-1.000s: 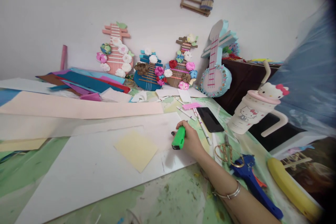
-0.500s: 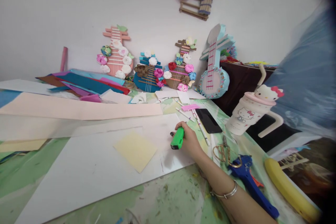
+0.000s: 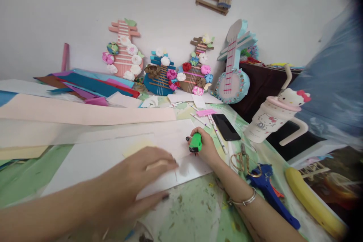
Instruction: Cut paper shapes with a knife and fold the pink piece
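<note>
My right hand (image 3: 206, 147) is closed around a green utility knife (image 3: 195, 143), held over the right part of a large white board (image 3: 99, 159). The knife's butt end faces me; its tip is hidden behind the handle and fingers. Over the middle of the board reaches my left hand (image 3: 138, 185), fingers stretched out and slightly blurred, with nothing in it. Mostly covered by that hand, a pale yellow paper square (image 3: 138, 144) lies on the board. Short pencil-like marks show near the board's right part.
Right of my right arm lie scissors (image 3: 243, 159), a blue glue gun (image 3: 273, 193) and a yellow banana-shaped object (image 3: 312, 200). Behind are a phone (image 3: 226, 126), several white pens and a white tumbler (image 3: 268, 119). Coloured sheets (image 3: 96, 87) and decorated paper instruments (image 3: 195, 70) stand farther back.
My left hand has come in from the left, over the board and yellow square. My right hand has shifted slightly right and up with the knife, its butt end turned more toward me.
</note>
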`<state>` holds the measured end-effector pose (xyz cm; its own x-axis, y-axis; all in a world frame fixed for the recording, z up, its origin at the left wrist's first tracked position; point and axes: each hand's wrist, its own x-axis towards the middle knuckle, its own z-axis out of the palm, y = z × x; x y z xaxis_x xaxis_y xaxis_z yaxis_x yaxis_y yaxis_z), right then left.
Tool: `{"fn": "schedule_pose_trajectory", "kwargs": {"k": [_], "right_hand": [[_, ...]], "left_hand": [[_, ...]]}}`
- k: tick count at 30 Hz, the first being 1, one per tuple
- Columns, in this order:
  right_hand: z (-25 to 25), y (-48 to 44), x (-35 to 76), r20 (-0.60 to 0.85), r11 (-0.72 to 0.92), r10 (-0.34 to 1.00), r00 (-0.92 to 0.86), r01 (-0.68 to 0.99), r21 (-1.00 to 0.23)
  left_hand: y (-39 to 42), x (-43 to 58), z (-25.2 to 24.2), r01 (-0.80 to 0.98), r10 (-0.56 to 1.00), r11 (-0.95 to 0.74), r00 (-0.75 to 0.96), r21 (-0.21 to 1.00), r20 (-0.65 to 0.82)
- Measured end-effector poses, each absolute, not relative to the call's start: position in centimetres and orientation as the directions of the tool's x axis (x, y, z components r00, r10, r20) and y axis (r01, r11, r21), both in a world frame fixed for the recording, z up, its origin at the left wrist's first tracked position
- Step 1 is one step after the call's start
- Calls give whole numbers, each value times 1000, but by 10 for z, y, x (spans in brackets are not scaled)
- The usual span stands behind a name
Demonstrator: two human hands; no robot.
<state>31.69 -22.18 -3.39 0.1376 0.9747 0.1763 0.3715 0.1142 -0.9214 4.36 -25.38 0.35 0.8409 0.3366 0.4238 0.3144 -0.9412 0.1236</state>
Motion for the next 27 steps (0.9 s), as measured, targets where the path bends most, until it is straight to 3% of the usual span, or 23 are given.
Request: {"fn": "schedule_pose_trajectory", "kwargs": {"k": [3,5,11,14,20,23,27], "right_hand": [[-30,-222,317,217,152,970,112,419,-895],[-29,-223,319,248,186,965,84,448,-874],[-27,-228,323,162,158,986,-29,434,-887],[-26,-230,322,144,150,988,-46,445,-883],[-24,-232,320,171,163,985,-22,447,-879],[-21,-235,319,180,177,983,-37,460,-870],[-17,-240,320,167,197,980,-105,531,-824]], "left_hand": [[-208,61,-1,422,416,-905,849,55,327],[-191,63,-11,473,477,-877,835,85,275],[-193,53,-15,386,425,-904,862,185,277],[-195,56,-7,408,434,-901,853,149,291],[-192,95,-4,303,257,-950,895,-75,365],[-196,110,-13,236,195,-969,909,-69,369],[-202,110,-29,185,126,-980,869,-79,479]]}}
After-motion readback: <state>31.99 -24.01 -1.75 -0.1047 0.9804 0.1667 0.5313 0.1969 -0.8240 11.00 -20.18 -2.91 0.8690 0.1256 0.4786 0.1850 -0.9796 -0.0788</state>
